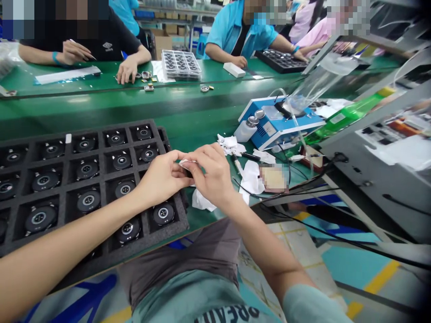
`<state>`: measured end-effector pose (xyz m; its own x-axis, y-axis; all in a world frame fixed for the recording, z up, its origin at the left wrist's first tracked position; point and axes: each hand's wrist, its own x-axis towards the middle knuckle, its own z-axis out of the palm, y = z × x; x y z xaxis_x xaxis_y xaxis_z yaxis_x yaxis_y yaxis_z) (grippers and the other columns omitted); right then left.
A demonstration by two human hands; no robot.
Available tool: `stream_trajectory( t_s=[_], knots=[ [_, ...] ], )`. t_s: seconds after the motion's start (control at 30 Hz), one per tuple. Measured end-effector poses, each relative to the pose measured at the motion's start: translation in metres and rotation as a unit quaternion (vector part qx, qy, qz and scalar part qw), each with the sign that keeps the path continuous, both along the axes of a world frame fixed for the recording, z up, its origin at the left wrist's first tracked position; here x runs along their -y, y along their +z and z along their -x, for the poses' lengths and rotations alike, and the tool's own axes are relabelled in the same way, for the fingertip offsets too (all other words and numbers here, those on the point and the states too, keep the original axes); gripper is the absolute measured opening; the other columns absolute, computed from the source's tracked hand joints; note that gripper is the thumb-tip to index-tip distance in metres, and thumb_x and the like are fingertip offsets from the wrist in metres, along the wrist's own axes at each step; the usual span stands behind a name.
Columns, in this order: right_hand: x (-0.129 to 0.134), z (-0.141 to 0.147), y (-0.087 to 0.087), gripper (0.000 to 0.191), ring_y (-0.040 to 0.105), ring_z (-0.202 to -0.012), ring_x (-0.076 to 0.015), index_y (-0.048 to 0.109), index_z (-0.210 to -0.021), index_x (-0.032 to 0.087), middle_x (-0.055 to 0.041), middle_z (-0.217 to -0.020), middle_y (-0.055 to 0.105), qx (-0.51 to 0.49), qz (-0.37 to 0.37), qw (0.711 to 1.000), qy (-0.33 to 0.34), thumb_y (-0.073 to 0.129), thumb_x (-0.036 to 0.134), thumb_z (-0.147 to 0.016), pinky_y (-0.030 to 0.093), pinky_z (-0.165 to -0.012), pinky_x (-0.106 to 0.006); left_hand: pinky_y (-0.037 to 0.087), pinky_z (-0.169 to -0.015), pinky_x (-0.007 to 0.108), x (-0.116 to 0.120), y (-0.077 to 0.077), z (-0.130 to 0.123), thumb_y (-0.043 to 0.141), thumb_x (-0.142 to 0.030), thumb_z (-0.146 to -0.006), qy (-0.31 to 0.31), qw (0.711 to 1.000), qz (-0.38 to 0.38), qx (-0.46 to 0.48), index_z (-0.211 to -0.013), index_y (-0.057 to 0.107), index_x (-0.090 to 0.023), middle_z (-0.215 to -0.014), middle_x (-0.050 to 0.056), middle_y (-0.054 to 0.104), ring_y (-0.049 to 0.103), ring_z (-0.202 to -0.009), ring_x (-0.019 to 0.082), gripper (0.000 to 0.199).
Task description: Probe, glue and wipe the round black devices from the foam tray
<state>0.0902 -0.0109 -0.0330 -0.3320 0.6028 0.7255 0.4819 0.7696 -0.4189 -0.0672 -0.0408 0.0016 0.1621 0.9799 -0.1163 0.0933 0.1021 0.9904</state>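
Observation:
My left hand point(163, 179) and my right hand point(213, 175) meet over the right edge of a dark foam tray point(182, 222). Between my right thumb and fingers is a crumpled white wipe point(186, 163). My left fingers are closed around a small dark thing, mostly hidden by both hands, whose kind I cannot make out. In the tray's square compartments lie several round black smartwatch bodies, backs up, such as one watch body point(163, 214) just below my left hand. Another white wipe point(203, 200) lies on the bench under my right wrist.
Used wipes point(251, 177), a pump bottle point(245, 130), a blue machine point(279, 123) and a green bottle point(350, 112) stand to the right, with loose black cables. Across the green bench point(202, 107), co-workers handle small parts beside a clear compartment box point(182, 65).

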Motion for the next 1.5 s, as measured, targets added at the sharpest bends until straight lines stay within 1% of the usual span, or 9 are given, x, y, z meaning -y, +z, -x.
stream_trajectory(
  t_s=[0.1,0.23,0.33,0.6,0.73,0.93,1.17,1.33,1.5],
  knots=[
    [-0.002,-0.005,-0.003,0.019,0.055,-0.084,-0.023,0.071,-0.09,0.023,-0.006,-0.087,0.071,0.003,0.018,0.999,-0.044,0.056,0.027,-0.101,0.046,-0.08,-0.041,0.061,-0.073,0.033,0.0,0.002,-0.001,0.082,-0.004,-0.061,0.009,1.0,0.013,0.012,-0.101,0.061,-0.016,-0.075,-0.001,0.075,0.075,-0.072,0.019,0.046],
    [-0.004,-0.029,-0.011,0.013,0.056,-0.082,-0.0229,0.068,-0.088,0.024,-0.0041,-0.084,0.07,-0.009,0.051,0.995,-0.084,0.061,0.024,-0.099,0.045,-0.078,-0.04,0.062,-0.078,0.036,0.0,0.007,-0.001,0.083,-0.004,-0.061,0.016,0.998,0.047,0.031,-0.108,0.06,-0.016,-0.081,0.004,0.079,0.078,-0.079,0.021,0.053],
    [-0.003,-0.034,-0.01,0.011,0.058,-0.083,-0.022,0.068,-0.088,0.024,-0.0032,-0.084,0.07,-0.029,0.055,0.996,-0.057,0.063,0.024,-0.098,0.046,-0.08,-0.04,0.063,-0.079,0.037,0.0,0.007,0.0,0.083,-0.004,-0.062,0.01,0.998,0.043,0.033,-0.11,0.06,-0.016,-0.082,0.003,0.079,0.078,-0.08,0.022,0.054],
    [-0.009,-0.014,0.002,0.014,0.055,-0.087,-0.0216,0.074,-0.091,0.023,-0.0047,-0.086,0.067,0.019,0.012,0.999,0.044,0.062,0.024,-0.099,0.046,-0.081,-0.04,0.06,-0.076,0.033,0.004,0.004,0.0,0.082,-0.007,-0.064,-0.02,1.0,-0.007,-0.006,-0.101,0.063,-0.016,-0.078,-0.001,0.074,0.075,-0.074,0.017,0.042],
    [-0.011,-0.021,0.002,0.011,0.055,-0.085,-0.0214,0.073,-0.091,0.023,-0.0044,-0.085,0.067,0.016,0.014,1.0,0.02,0.064,0.024,-0.097,0.045,-0.08,-0.04,0.06,-0.075,0.033,0.004,0.005,-0.001,0.081,-0.007,-0.065,-0.032,0.999,0.003,-0.019,-0.106,0.063,-0.016,-0.075,-0.002,0.074,0.074,-0.073,0.017,0.046],
    [0.008,-0.017,-0.003,0.017,0.056,-0.084,-0.0208,0.072,-0.09,0.023,-0.0042,-0.085,0.069,0.009,0.039,0.999,0.03,0.059,0.027,-0.1,0.046,-0.079,-0.039,0.061,-0.076,0.036,0.003,0.004,-0.001,0.086,-0.009,-0.061,-0.001,1.0,0.027,-0.015,-0.105,0.061,-0.016,-0.077,0.001,0.077,0.076,-0.076,0.021,0.051],
    [0.009,-0.049,-0.02,0.012,0.056,-0.082,-0.0221,0.069,-0.087,0.024,-0.0044,-0.083,0.069,-0.004,0.035,0.998,-0.051,0.063,0.024,-0.098,0.046,-0.076,-0.04,0.062,-0.084,0.041,0.001,0.008,-0.002,0.089,-0.009,-0.058,0.018,0.999,0.048,0.007,-0.11,0.061,-0.014,-0.084,0.006,0.08,0.079,-0.083,0.025,0.06],
    [0.011,-0.03,-0.01,0.014,0.058,-0.085,-0.0228,0.068,-0.089,0.025,-0.0048,-0.086,0.07,0.012,0.026,1.0,-0.012,0.059,0.026,-0.099,0.047,-0.078,-0.041,0.062,-0.081,0.039,0.002,0.005,-0.002,0.087,-0.011,-0.061,0.012,0.999,0.035,-0.01,-0.111,0.06,-0.015,-0.081,0.004,0.08,0.078,-0.081,0.023,0.057],
    [0.019,-0.017,-0.004,0.015,0.059,-0.087,-0.0238,0.068,-0.088,0.023,-0.0057,-0.087,0.072,0.024,0.027,0.999,0.014,0.058,0.027,-0.099,0.045,-0.078,-0.042,0.061,-0.078,0.037,0.008,-0.004,-0.003,0.082,-0.016,-0.07,0.012,0.998,-0.023,-0.061,-0.111,0.062,-0.017,-0.081,0.002,0.078,0.078,-0.08,0.023,0.046]
  ],
)
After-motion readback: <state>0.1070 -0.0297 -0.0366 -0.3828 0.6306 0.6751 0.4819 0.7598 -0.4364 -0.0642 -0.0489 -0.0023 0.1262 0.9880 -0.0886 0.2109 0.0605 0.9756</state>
